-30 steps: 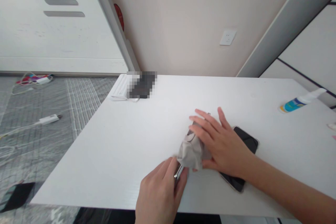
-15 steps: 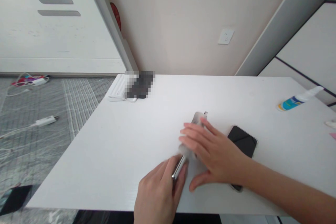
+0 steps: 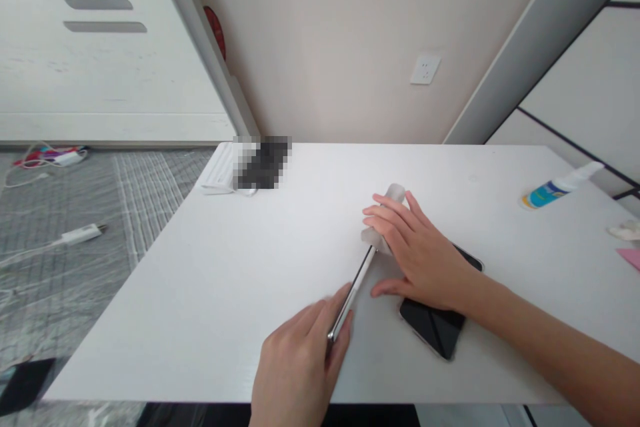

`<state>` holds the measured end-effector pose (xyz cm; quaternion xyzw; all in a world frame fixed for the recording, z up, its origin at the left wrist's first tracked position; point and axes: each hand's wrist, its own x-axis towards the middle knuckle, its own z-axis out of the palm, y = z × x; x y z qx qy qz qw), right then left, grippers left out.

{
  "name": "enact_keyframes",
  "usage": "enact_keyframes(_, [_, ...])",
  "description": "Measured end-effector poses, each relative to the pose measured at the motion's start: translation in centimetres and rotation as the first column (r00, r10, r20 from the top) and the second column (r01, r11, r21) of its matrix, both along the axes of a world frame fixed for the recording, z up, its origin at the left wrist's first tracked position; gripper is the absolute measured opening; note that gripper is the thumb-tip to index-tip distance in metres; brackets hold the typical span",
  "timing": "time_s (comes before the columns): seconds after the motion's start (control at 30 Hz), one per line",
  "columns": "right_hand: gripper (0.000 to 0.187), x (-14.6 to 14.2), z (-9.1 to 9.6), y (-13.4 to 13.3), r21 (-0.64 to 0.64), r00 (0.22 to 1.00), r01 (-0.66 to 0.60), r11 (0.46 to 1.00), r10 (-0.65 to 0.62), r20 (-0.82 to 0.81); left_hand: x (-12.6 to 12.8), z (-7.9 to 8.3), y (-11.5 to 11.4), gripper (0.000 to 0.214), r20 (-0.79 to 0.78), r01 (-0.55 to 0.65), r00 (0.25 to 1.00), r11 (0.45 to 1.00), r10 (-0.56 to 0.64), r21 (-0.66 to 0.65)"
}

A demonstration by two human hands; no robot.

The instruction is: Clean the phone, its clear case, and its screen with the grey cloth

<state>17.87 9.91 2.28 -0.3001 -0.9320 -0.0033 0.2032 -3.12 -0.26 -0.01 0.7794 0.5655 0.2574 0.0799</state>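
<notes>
Gripping a slim silver-edged object (image 3: 353,294) over the white tabletop (image 3: 210,280) with the left hand (image 3: 297,357), near the front edge; holding a pale cloth (image 3: 371,237) to its far end with the right hand (image 3: 423,250), apart from the left. Having room leftward to the slanting edge and back to the wall (image 3: 340,47). Reaching over a black phone (image 3: 434,329), lying in the way. Facing a spray bottle (image 3: 550,193) at right, a folded white item (image 3: 219,168) back left.

The bench (image 3: 210,307) is coloured white, the cloth (image 3: 397,192) pale grey, the device (image 3: 353,292) silver-edged, the phone (image 3: 434,325) black-screened; the bottle (image 3: 547,195) is labelled blue, the rug (image 3: 143,197) striped grey.
</notes>
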Motion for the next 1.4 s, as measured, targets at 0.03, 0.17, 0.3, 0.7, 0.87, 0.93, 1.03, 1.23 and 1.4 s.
enact_keyframes(0.03, [0.098,-0.1,0.0,-0.2,-0.003,1.000,-0.008,1.000,0.008,-0.008,0.0,0.0,0.0,0.016,-0.001,0.005,1.000,1.000,-0.005,0.007])
enact_keyframes(0.17, [0.091,-1.9,-0.1,-2.7,0.013,0.946,-0.324,0.946,0.324,0.004,-0.2,-0.1,0.0,0.033,-0.009,-0.001,1.000,0.995,0.002,0.103])
enact_keyframes(0.3, [0.088,-0.8,-0.2,-1.0,-0.012,0.980,-0.197,0.980,0.197,0.027,-0.2,-0.1,-0.1,0.028,-0.004,-0.003,1.000,0.998,0.004,0.060])
enact_keyframes(0.7, [0.091,-0.9,0.2,-1.5,0.018,0.968,-0.241,0.970,0.239,0.070,-0.2,-0.2,-0.3,0.031,-0.013,-0.010,1.000,0.998,0.010,0.064])
enact_keyframes(0.87, [0.096,0.1,0.5,-0.1,-0.021,1.000,0.014,1.000,-0.013,0.029,-0.2,-0.2,-0.2,0.020,-0.027,0.006,1.000,1.000,-0.005,0.013])
enact_keyframes(0.93, [0.094,-0.8,0.5,-1.5,-0.010,0.984,-0.175,0.984,0.176,0.035,-0.3,-0.2,-0.2,0.028,-0.024,0.013,1.000,0.997,-0.011,0.070])
enact_keyframes(1.03, [0.086,-1.5,0.4,-2.4,0.005,0.933,-0.354,0.935,0.353,0.070,-0.5,-0.3,-0.4,0.036,-0.029,0.019,0.999,0.991,-0.016,0.133])
enact_keyframes(1.23, [0.089,0.5,0.2,0.3,-0.048,0.998,0.050,0.998,-0.051,-0.037,-0.4,-0.3,-0.3,0.016,-0.046,0.028,0.999,0.999,-0.027,0.019])
enact_keyframes(1.4, [0.088,-1.6,0.2,-2.9,0.024,0.942,-0.334,0.942,0.333,0.044,-0.4,-0.3,-0.3,0.035,-0.019,0.031,0.999,0.992,-0.028,0.122])
